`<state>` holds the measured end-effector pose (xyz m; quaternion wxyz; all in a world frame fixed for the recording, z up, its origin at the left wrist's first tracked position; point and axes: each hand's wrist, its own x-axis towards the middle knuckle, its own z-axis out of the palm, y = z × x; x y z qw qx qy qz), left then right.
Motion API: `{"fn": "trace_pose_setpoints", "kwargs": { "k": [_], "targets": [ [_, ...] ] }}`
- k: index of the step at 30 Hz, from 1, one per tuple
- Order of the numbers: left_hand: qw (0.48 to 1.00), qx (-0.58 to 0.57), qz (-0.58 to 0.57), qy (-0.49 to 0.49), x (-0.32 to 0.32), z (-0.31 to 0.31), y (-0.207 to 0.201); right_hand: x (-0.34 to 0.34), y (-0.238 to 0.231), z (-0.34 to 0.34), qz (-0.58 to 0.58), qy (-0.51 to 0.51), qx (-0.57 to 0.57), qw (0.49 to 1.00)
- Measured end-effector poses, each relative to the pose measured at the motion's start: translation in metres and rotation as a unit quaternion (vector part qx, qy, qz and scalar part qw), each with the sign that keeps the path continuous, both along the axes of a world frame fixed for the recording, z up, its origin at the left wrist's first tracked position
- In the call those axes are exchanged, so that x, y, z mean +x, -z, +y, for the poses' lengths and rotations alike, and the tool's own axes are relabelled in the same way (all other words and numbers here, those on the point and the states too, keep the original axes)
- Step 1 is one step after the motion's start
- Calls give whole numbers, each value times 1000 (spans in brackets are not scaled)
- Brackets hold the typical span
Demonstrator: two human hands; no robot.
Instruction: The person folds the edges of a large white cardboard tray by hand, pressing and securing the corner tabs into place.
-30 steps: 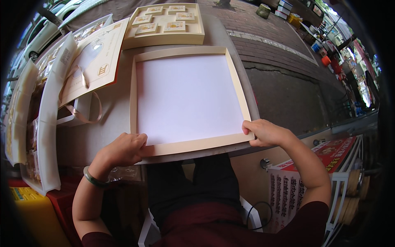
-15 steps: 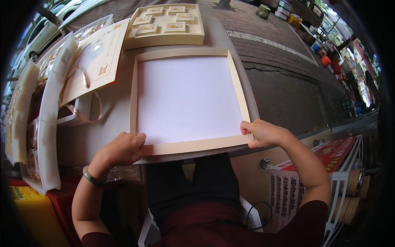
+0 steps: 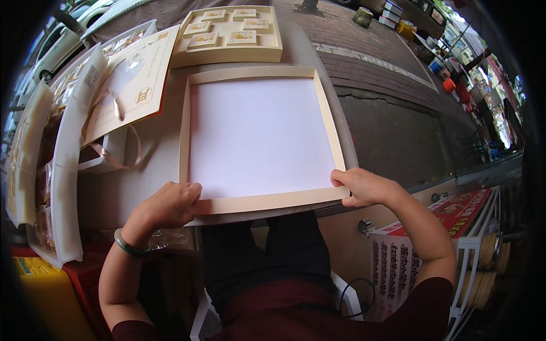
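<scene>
A shallow square cream box tray (image 3: 267, 200) with a white inner base lies on the table in front of me. My left hand (image 3: 177, 202) is closed on its near left corner, fingers curled over the rim. At the near right corner my right hand (image 3: 364, 186) pinches the rim between thumb and fingers. Beyond the tray stands a similar cream box (image 3: 227, 55) with several small printed cream blocks inside. To the left, a cream printed lid (image 3: 133, 85) with a round window and a ribbon handle (image 3: 118, 165) leans against white trays.
White plastic trays (image 3: 68, 153) holding wrapped items line the table's left side. The grey table's (image 3: 335, 108) right edge borders a paved street. A red and white sign (image 3: 432, 227) stands on a white rack at lower right. Below left is a yellow crate (image 3: 51, 295).
Almost nothing differs. My right hand sits very slightly lower at the corner; the tray and my left hand stay in place.
</scene>
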<state>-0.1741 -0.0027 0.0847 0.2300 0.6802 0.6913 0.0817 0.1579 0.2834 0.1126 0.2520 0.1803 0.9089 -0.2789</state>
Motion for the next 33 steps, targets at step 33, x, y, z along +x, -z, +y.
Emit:
{"fn": "trace_pose_setpoints", "kwargs": {
  "k": [33],
  "targets": [
    [999,-44,17,-5,-2,-1,1,4,0,-3,3,-29,-2,1000]
  ]
}}
